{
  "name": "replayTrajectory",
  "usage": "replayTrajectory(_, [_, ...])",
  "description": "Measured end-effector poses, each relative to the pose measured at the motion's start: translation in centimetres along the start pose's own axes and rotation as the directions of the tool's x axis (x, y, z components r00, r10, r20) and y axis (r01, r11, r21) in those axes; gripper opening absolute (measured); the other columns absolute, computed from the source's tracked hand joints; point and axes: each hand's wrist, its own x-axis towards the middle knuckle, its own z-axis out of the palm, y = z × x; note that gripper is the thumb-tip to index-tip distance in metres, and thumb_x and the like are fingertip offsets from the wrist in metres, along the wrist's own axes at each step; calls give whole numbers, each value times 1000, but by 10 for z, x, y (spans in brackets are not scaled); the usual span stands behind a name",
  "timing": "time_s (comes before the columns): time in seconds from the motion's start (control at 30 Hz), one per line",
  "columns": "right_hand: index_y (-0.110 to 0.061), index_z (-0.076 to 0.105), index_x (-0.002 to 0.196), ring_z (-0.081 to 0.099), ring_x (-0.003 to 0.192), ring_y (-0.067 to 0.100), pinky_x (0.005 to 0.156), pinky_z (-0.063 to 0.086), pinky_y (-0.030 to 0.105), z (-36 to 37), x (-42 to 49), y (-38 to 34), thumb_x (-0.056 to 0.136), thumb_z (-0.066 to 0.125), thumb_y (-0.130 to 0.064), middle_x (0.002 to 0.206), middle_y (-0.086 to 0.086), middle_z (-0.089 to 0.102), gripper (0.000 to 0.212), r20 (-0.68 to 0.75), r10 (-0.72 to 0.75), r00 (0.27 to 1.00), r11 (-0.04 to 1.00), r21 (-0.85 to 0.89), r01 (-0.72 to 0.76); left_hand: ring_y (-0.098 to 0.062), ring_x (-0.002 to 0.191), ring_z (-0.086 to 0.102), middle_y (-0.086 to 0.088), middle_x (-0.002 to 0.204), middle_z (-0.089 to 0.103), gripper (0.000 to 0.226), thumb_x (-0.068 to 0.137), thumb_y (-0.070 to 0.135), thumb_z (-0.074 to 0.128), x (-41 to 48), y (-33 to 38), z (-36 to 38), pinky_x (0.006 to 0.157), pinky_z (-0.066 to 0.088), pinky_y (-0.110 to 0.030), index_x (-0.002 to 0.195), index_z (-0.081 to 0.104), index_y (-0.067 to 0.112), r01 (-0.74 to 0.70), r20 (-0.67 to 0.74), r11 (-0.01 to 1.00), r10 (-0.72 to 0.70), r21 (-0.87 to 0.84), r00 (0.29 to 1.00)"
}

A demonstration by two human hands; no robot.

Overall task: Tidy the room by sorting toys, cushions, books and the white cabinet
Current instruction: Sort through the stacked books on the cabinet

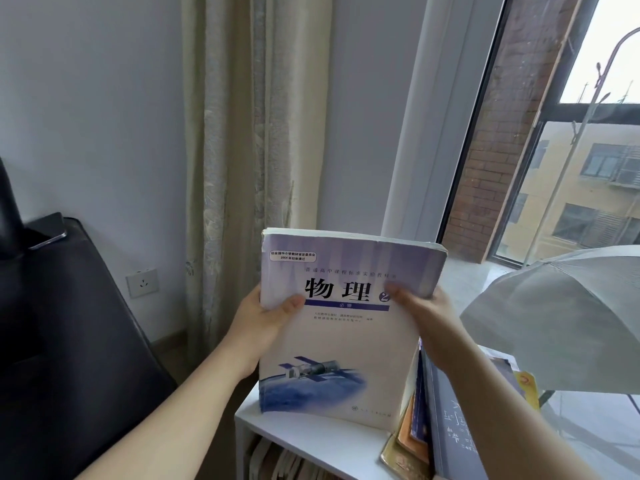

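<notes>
A pale blue and white textbook (341,341) with a space station on its cover stands upright on top of the white cabinet (304,438). My left hand (263,323) grips its left edge, thumb on the cover. My right hand (426,313) grips its right edge near the top, thumb on the cover too. Other books (422,420) lean against the cabinet top just right of the textbook, partly hidden behind my right forearm. More papers or books (287,462) fill the cabinet's shelf below.
A dark chair (69,341) stands at the left with a phone (48,232) on it. A beige curtain (235,150) hangs behind the cabinet. A grey umbrella (561,317) lies open at the right under the window (571,150). A wall socket (142,283) is low on the wall.
</notes>
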Motion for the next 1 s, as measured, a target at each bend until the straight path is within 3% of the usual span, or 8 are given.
replayTrajectory(0.07, [-4,64,111,69,85,22,77,58,33,-8,-9,14,58,85,-16,94,8,73,58,132,178,975,977,-145,-159,-27,98,64,-6,103,69,40,73,26,71,-5,-17,-6,79,54,-40,111,59,19,112,9,992,-113,57,994])
replayTrajectory(0.13, [-10,67,104,68,91,23,86,55,38,-15,-18,27,68,78,-6,96,6,74,38,183,254,950,951,-226,-210,-27,101,63,-7,104,68,37,75,18,73,-11,-32,-7,85,54,-43,110,60,18,162,-6,984,-162,70,987])
replayTrajectory(0.3, [-17,69,91,69,85,20,81,57,39,-7,-45,32,75,70,5,91,4,74,28,104,135,985,981,-153,-118,-24,97,63,-6,102,67,29,76,11,73,-33,-36,1,80,54,-40,98,58,23,69,-177,997,-71,-18,982])
replayTrajectory(0.43, [-20,69,82,71,71,14,67,60,31,0,-80,22,75,67,7,78,-2,75,28,124,68,990,990,-130,-52,-28,99,64,-9,106,67,31,75,9,71,-66,-33,-8,88,52,-50,102,59,21,30,-176,998,-39,-59,984])
replayTrajectory(0.6, [-23,70,83,72,76,19,64,60,31,1,-121,12,71,70,-3,84,0,75,24,183,46,982,995,-90,-30,-28,97,67,-11,106,69,46,64,15,70,-102,-23,-22,83,55,-45,108,60,15,-6,-39,996,3,-87,999])
replayTrajectory(0.7, [-20,73,87,71,84,23,72,58,37,-7,-145,24,66,75,-8,91,3,75,24,199,76,977,992,-114,-54,-27,95,68,-9,102,72,46,63,15,69,-121,-29,-31,78,57,-40,107,61,13,44,74,998,-41,-46,996])
replayTrajectory(0.83, [-26,74,83,72,84,22,75,59,38,-21,-181,55,68,76,-13,91,0,75,20,194,134,972,969,-230,-87,-18,90,70,3,92,75,33,70,10,69,-142,-53,-41,69,58,-26,102,63,18,125,206,986,-146,109,968])
replayTrajectory(1.0, [-28,70,84,70,82,10,75,58,30,-36,-210,105,75,73,-2,86,-9,75,28,169,223,960,910,-390,-143,-5,90,68,13,95,73,40,71,1,76,-160,-91,-49,74,57,-22,101,64,24,133,235,939,-214,316,948])
